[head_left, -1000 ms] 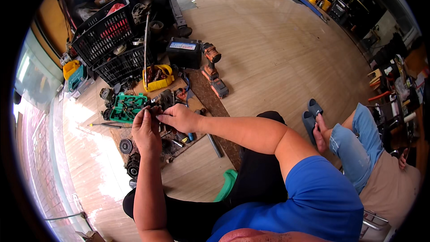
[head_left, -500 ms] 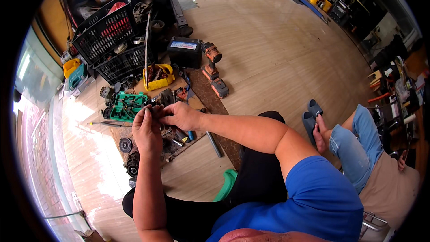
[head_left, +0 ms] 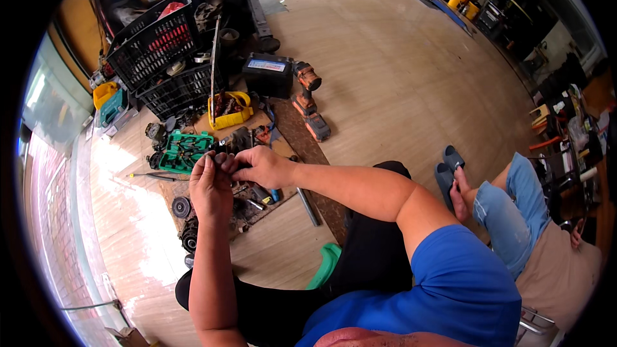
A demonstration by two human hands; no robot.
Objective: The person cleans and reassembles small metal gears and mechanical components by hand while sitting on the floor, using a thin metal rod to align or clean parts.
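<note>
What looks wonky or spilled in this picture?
The upper black crate tips sideways over the lower black crate instead of sitting level, though the wide lens may exaggerate it. The white patches on the floor look like sunlight, not a spill.

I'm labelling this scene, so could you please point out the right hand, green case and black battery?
Right hand (head_left: 264, 166): head view, its back.
Green case (head_left: 173, 168): head view, lower rim.
Black battery (head_left: 267, 82): head view, front side.
</note>
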